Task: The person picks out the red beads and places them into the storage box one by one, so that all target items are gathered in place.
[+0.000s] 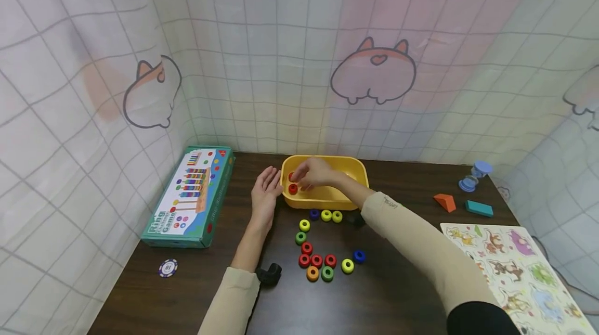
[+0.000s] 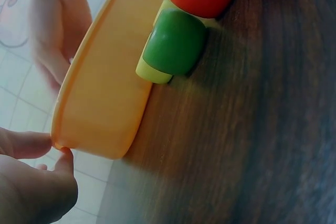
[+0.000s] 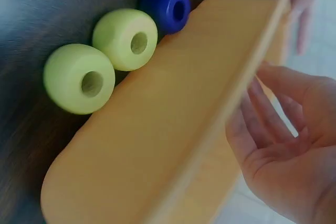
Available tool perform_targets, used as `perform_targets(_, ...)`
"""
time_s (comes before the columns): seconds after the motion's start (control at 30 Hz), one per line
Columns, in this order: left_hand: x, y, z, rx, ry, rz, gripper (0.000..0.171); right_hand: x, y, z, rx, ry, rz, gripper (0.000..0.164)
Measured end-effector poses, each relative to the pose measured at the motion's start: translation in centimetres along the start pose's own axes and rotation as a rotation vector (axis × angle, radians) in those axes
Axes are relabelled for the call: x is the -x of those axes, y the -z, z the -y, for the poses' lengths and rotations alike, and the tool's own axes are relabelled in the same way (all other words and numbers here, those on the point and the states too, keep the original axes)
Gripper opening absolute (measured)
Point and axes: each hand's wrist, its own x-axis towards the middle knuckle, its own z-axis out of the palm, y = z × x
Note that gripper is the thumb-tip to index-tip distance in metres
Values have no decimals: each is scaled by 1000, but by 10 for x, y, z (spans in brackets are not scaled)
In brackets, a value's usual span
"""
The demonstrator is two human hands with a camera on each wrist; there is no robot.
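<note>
- Two red rings [image 1: 293, 189] lie inside the left end of the yellow tray [image 1: 323, 204], whose long axis runs left to right; they sit just left of my right hand [image 1: 318, 172], nearer than my left.
- My right fingers bend loosely into the tray; I cannot tell whether they grip a ring.
- My left hand [image 1: 265, 192] touches the tray's left rim, fingers mostly straight.
- On the wooden table [image 1: 398, 283], visible: four yellow rings [image 1: 347, 266], four more red [image 1: 330, 260], two green [image 1: 327, 273], two blue [image 1: 359, 256], one orange [image 1: 312, 273].

Soft, even light filled the head view, leaving a dull sheen on the dark counter [image 1: 374, 293]; wide-angle distortion stretched the edges. Both wrist views were dimmer and hazy, the right one blurring the rim of the yellow tray [image 3: 202, 140].
</note>
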Motion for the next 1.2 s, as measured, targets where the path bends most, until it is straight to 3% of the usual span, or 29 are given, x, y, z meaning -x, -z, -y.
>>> perform_targets(0.23, 0, -1, -2, -19, 7, -5, 59, 56, 3, 19, 92, 162, -9, 16)
perform_targets(0.37, 0, 0, -5, -38, 17, -4, 59, 81, -15, 17, 133, 192, 91, 16)
perform_targets(0.5, 0, 1, -5, -41, 27, -5, 58, 98, -39, 5, 252, 270, 214, 16)
perform_targets(0.67, 1, -1, -3, -64, 30, -12, 55, 107, -60, -13, 367, 324, 246, 15)
perform_targets(0.73, 1, -2, -2, -71, 30, -11, 55, 108, -64, -17, 352, 306, 245, 14)
perform_targets(0.97, 1, -1, -1, -55, 9, -13, 56, 105, -66, -18, 126, 180, 303, 17)
perform_targets(1.2, 1, -1, 0, -30, 1, -7, 57, 99, -44, -3, 49, 117, 308, 18)
